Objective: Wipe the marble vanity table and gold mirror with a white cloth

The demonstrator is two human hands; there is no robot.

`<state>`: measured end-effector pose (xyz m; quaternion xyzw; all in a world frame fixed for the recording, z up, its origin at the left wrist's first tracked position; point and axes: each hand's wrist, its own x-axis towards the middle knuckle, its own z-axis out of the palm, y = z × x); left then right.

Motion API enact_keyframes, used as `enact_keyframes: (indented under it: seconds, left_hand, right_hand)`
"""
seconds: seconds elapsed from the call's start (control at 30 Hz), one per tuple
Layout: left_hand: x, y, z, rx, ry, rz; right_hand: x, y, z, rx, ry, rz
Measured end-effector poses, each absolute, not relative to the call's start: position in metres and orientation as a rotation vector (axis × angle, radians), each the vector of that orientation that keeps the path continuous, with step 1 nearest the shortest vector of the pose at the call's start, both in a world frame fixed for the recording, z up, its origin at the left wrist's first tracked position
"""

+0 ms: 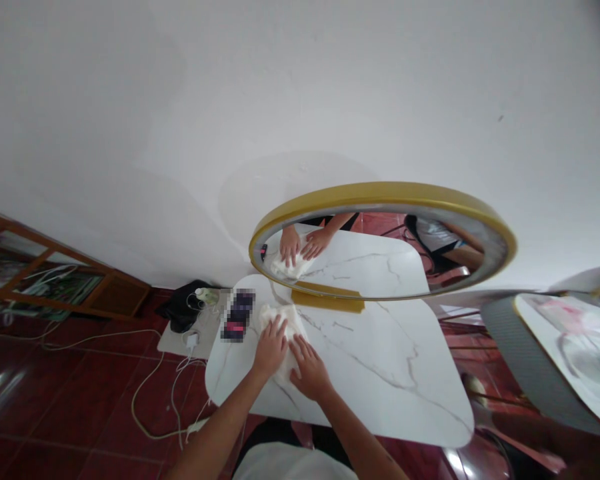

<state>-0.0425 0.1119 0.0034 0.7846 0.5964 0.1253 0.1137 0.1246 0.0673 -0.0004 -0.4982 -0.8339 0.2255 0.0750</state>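
Observation:
A white folded cloth (294, 323) lies on the left part of a white marble-patterned table (380, 353). My left hand (270, 345) rests flat on the cloth's left side, fingers stretched out and a little apart. On its lower right side lies my right hand (310, 371), likewise flat with fingers extended. The two hands are close together, and they hide part of the cloth. Left of the cloth is a dark rectangular object (239, 315), pixelated so its kind cannot be told.
A round gold-framed mirror (380, 193) stands on a gold base (330, 298) at the table's back, against the wall, reflecting the hands. Cables (135, 400) run over the red tiled floor beside a black bag (183, 307). Another table (570, 360) stands at right.

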Motion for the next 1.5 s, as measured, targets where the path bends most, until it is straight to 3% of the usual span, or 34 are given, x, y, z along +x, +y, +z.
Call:
enact_keyframes:
  seconds: [0.33, 0.97, 1.23, 1.5]
  left_hand:
    - [-0.019, 0.016, -0.003, 2.508, 1.472, 0.171]
    - [-0.119, -0.013, -0.003, 2.19, 1.894, 0.297]
    - [-0.061, 0.0, -0.005, 2.105, 1.481, 0.297]
    - [0.032, 0.014, 0.002, 2.152, 1.208, 0.177]
  right_hand:
    - [0.205, 0.026, 0.018, -1.411, -2.609, 0.705]
    - [0.093, 0.041, 0.01, -1.107, -2.696, 0.965]
    - [0.177, 0.024, -0.001, -1.193, -2.663, 0.998]
    - [0.27, -0.018, -0.011, -1.451, -2.581, 0.77]
